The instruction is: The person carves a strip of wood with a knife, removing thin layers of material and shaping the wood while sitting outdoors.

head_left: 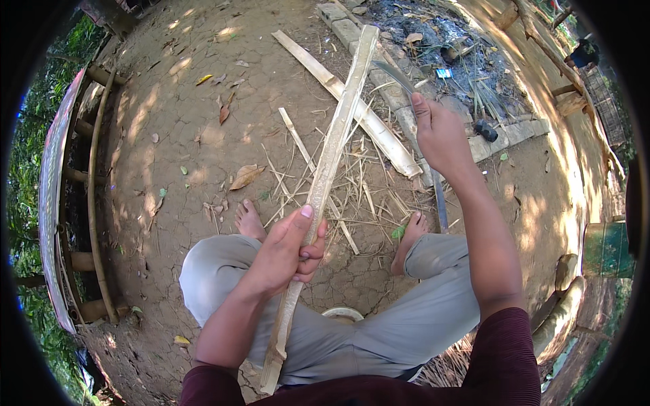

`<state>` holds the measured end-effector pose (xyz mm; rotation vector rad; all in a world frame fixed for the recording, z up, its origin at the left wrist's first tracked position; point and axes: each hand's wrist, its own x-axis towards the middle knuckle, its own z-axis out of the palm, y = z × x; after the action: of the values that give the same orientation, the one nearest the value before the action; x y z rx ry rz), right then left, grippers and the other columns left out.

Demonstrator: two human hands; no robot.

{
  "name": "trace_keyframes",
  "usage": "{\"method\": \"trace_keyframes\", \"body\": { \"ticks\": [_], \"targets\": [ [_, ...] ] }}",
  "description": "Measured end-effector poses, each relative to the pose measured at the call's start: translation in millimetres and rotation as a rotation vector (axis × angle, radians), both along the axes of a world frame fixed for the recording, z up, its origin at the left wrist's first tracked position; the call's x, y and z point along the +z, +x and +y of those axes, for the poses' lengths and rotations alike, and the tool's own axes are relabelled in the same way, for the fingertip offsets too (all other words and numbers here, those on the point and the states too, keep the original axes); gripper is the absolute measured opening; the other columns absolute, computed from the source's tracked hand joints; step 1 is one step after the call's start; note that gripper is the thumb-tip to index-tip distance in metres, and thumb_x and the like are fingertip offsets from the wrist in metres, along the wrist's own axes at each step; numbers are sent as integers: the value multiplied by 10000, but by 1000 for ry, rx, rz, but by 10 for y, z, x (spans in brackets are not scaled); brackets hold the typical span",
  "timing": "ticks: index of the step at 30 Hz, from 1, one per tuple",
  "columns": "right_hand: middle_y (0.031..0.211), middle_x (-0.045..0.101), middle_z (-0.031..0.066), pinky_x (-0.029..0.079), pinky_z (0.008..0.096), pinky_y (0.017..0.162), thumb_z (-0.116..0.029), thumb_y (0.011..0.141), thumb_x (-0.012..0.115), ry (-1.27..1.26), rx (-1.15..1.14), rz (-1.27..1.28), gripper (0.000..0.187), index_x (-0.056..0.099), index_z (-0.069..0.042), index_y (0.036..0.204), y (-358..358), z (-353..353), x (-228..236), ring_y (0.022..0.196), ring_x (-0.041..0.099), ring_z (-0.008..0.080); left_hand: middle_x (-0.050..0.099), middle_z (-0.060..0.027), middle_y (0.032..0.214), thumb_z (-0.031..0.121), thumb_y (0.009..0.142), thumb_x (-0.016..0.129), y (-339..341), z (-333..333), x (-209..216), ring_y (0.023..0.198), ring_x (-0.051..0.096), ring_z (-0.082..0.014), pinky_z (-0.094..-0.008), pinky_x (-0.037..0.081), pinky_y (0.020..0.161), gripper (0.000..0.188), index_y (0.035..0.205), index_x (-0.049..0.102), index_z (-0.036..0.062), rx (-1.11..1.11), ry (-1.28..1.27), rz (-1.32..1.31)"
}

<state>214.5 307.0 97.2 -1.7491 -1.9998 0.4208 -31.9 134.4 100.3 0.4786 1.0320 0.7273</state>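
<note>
My left hand (288,250) is wrapped round a long split bamboo strip (336,139). The strip slants from beside my left thigh up and away to the right. In my right hand (440,132) is a curved knife (395,74), its handle hidden in the fist and its thumb up toward the blade. The blade tip lies close to the strip's far end; whether they touch I cannot tell. On the ground beyond my feet is a wider split bamboo piece (379,128). A thinner bamboo stick (296,139) lies left of the held strip.
Bamboo shavings (362,183) litter the ground between my bare feet. A long dark metal blade (440,206) lies by my right foot. Bricks (406,111) edge an ashy fire patch (443,40) at the far right. A bamboo-framed structure (98,189) stands at the left.
</note>
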Motion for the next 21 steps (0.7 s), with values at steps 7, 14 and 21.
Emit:
{"method": "trace_keyframes", "body": {
  "ticks": [7,14,21],
  "targets": [
    [581,470,14,382,323,480,-606,982,449,-524,-4,545,631,613,-11,851,-104,-172,55,496,459,133,374,2,636,444,1058,367,18,34,118,421,249,-54,-218,239,375,394,1011,495,75,25,-8,-40],
    [604,399,-79,260,206,369,-397,934,677,-785,67,850,343,549,-82,896,-351,-321,152,437,340,11,434,-43,652,442,1061,338,245,98,-9,403,351,-95,-246,320,367,428,1054,507,49,-16,-17,-73],
    [581,390,-95,243,199,357,-281,906,718,-643,3,1045,271,526,-104,833,-65,-62,137,422,320,5,659,-261,952,642,1004,165,614,185,-114,684,688,-320,-425,582,685,774,1250,447,-35,83,116,-73]
  ]
}}
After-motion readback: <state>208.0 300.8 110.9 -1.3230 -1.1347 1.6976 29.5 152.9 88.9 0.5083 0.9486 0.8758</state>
